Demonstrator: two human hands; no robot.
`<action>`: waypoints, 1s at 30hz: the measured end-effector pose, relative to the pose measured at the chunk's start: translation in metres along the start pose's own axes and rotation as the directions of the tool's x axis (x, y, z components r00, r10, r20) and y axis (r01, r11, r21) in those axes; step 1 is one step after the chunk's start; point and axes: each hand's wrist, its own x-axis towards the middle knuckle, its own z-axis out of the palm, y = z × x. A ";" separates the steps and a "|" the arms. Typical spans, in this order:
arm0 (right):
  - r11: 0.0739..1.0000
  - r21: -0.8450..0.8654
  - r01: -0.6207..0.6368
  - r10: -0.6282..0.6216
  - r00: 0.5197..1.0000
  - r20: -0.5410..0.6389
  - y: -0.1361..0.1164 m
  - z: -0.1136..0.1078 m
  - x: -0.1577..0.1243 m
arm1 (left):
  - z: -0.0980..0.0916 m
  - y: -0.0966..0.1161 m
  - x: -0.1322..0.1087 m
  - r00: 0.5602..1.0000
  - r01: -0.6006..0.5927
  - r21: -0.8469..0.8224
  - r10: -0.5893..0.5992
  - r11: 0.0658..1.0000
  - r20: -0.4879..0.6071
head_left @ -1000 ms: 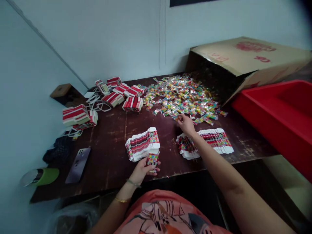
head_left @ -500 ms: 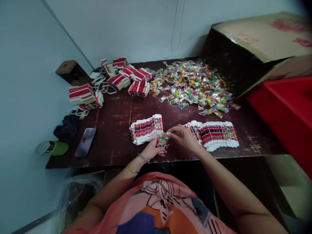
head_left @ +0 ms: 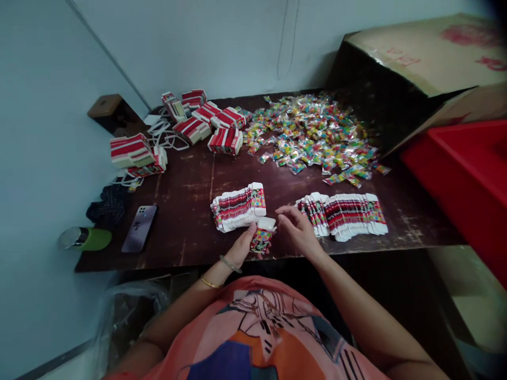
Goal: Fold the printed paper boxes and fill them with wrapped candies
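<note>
My left hand is closed around a small printed carton with a white flap at its top, above the table's front edge. Just right of the carton, my right hand has its fingers apart and nothing between them. Behind the carton lies a row of flattened printed cartons, overlapping one another. A second, longer row of flat cartons lies to the right, its left end close behind my right hand. Farther back is a big heap of small wrapped candies in clear packets.
Bundles of red-and-white cartons sit at the back left beside white straps. A phone, a green bottle and a dark cloth lie at left. A large cardboard box and a red bin stand at right.
My right hand has drawn back to the right from the carton's top, its fingers opening. The carton in my left hand now faces up more, its white flap showing.
</note>
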 end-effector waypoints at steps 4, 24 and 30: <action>0.820 0.354 -0.450 0.355 0.885 0.302 0.012 0.009 -0.010 | -0.002 -0.001 0.001 0.998 0.043 0.063 -0.046 0.997 0.052; 0.969 -0.126 0.212 -0.186 0.964 0.190 0.000 0.011 -0.038 | -0.004 0.000 -0.025 0.976 0.031 -0.011 -0.028 0.999 0.215; 0.962 -0.263 0.068 -0.008 0.975 0.224 -0.001 -0.052 -0.069 | 0.018 -0.017 -0.020 0.929 0.174 -0.109 -0.126 0.979 0.348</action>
